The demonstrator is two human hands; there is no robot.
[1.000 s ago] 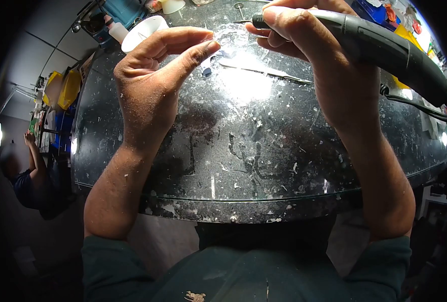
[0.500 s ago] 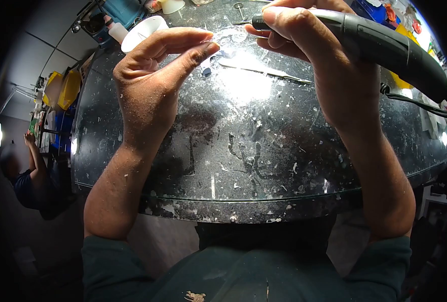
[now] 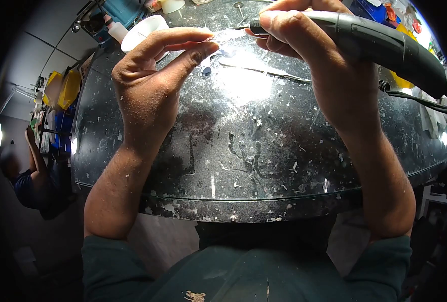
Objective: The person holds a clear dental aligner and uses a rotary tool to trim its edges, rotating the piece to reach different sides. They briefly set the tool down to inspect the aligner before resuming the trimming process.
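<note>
My left hand (image 3: 155,80) is raised over the dark speckled worktop (image 3: 253,151) and pinches a small clear, shiny piece (image 3: 228,35) between thumb and fingertips. My right hand (image 3: 324,65) grips a black and grey pen-shaped rotary tool (image 3: 379,45), whose thin tip points left and meets the clear piece. The tool's black cable (image 3: 420,100) runs off to the right. Dust covers both hands.
A white cup (image 3: 143,31), a small white bottle (image 3: 117,31) and a blue machine (image 3: 120,12) stand at the back left. A thin metal blade (image 3: 269,71) lies on the worktop. Yellow and blue bins (image 3: 62,89) sit at far left, near another person (image 3: 29,176).
My right hand and the tool have shifted slightly left, bringing the tip onto the clear piece. My left hand has barely moved.
</note>
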